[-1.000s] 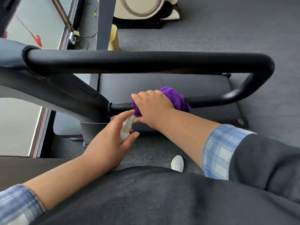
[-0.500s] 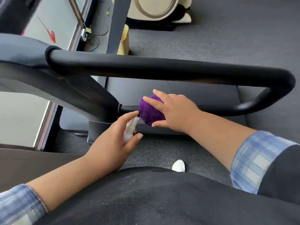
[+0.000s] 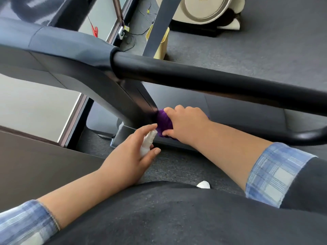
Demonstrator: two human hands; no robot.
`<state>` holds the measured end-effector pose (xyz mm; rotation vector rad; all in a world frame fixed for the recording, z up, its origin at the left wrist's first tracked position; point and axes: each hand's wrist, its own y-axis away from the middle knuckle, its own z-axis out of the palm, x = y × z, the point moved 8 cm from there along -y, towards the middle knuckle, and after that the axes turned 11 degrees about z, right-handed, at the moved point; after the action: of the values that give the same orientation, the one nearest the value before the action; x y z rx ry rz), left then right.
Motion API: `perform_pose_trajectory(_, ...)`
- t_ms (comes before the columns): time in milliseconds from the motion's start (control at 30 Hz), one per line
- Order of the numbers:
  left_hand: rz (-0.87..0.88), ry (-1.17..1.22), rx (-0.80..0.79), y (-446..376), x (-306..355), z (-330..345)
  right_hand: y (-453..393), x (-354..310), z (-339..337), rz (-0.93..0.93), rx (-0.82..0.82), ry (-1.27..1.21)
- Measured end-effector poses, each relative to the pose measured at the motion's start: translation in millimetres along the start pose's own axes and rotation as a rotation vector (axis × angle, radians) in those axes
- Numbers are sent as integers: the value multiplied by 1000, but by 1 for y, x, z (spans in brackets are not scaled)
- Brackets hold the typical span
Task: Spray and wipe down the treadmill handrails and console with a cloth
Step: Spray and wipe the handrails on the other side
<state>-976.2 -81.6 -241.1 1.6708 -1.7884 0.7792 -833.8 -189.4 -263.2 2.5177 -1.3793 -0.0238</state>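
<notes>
cloth [image 3: 163, 123]: purple
spray bottle [image 3: 147, 144]: white
handrail [image 3: 212, 80]: black
sleeves [image 3: 276, 174]: blue-and-white plaid
floor [image 3: 265, 46]: dark grey
bin [image 3: 161, 44]: pale yellow

We see the thick upper handrail [image 3: 212, 80] crossing the frame from centre to right edge, barring any reach from above. Below it, the gap narrows leftward where the slanted upright [image 3: 113, 96] meets the lower rail [image 3: 300, 137], and there our right hand [image 3: 187, 121] and the purple cloth [image 3: 163, 122] fill the corner. Open carpeted floor [image 3: 177, 165] lies at lower centre, beneath both forearms.
</notes>
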Motion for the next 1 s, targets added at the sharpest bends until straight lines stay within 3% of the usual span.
perform_pose_trajectory(100, 29, -12, -2, 0, 5, -7, -3, -12, -9, 29, -43, 159)
perform_pose_trajectory(200, 45, -21, -8, 1, 8, -14, -7, -27, -10, 58, -96, 54)
perform_pose_trajectory(300, 59, -29, -3, 4, 7, -21, -5, -23, -6, 69, -5, -66)
perform_pose_trajectory(467, 67, -37, 11, 9, 5, -26, -1, -18, 1, 58, 120, -47)
perform_pose_trajectory(733, 167, -61, -20, -6, 25, -14, 4, -16, -3, 80, 172, -92)
perform_pose_trajectory(1000, 171, -65, 5, -13, 65, 14, 43, 63, -1, 107, 178, -63)
